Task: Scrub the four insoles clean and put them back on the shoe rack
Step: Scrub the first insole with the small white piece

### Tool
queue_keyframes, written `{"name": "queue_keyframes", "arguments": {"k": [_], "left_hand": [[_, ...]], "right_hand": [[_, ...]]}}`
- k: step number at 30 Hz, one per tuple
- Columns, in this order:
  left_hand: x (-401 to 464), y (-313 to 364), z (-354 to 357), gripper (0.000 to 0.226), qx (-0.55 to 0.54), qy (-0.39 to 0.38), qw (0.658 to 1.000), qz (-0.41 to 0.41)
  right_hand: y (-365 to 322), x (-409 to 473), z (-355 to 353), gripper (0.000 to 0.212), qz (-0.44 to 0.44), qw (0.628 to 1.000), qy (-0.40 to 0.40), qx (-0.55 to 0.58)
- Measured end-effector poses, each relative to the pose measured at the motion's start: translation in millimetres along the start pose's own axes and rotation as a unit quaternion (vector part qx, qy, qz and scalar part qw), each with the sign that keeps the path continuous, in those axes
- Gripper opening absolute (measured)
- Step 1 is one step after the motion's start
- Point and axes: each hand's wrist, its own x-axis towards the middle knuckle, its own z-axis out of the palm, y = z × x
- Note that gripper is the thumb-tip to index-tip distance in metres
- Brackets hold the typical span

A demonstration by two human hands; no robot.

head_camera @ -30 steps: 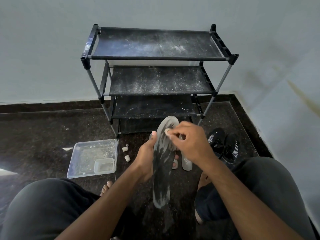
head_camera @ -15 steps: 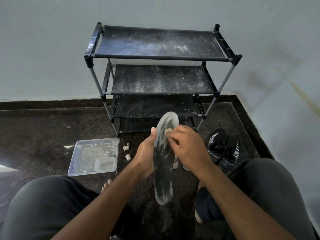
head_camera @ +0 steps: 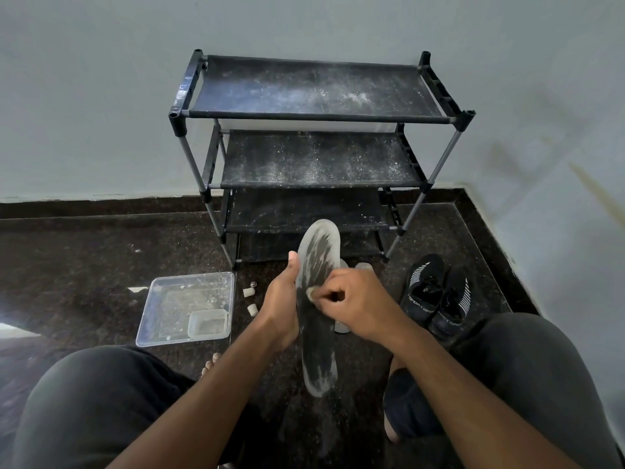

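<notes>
A dark insole (head_camera: 318,252) dusted with white powder stands upright in front of me, toe end up. My left hand (head_camera: 282,302) grips its left edge at mid-height, thumb along the rim. My right hand (head_camera: 351,299) pinches a small pale scrubbing piece (head_camera: 309,292) and presses it on the insole's middle. Other pale insoles (head_camera: 363,266) lie on the floor behind, mostly hidden by my hands. The black shoe rack (head_camera: 314,116) stands against the wall, its shelves bare and powder-dusted.
A clear plastic tray (head_camera: 159,299) holding a small clear tub (head_camera: 207,323) sits on the dark floor at left, with small white cylinders (head_camera: 248,292) beside it. A pair of black sport shoes (head_camera: 436,292) lies at right. My knees frame the bottom of the view.
My right hand slid the scrubbing piece down the insole from near the toe end to the middle. The left hand kept its hold.
</notes>
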Motion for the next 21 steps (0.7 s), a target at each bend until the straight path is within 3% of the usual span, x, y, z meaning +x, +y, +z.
{"name": "queue_keyframes", "arguments": {"k": [3,5,8,11,16,21], "left_hand": [[0,1,0,0.074,-0.006,0.004,1.0,0.002],[-1,0,2,0.073,0.0,0.002,1.0,-0.002],[-2,0,3,0.071,0.005,-0.012,1.0,-0.007],[-2,2,4,0.071,0.008,-0.008,1.0,0.002],[1,3,-1,0.077,-0.004,0.016,1.0,0.014],[-1,6,2,0.072,-0.005,0.021,0.999,0.025]], "right_hand": [[3,4,-13,0.013,0.004,0.989,0.151,-0.007],[6,5,-16,0.022,0.009,0.978,0.199,-0.057],[8,6,-8,0.024,0.007,0.976,0.184,-0.118],[6,4,-3,0.016,0.0,0.979,0.188,-0.081],[3,-3,9,0.029,-0.025,0.996,0.002,-0.088],[4,4,-4,0.019,-0.025,0.974,0.169,-0.147]]}}
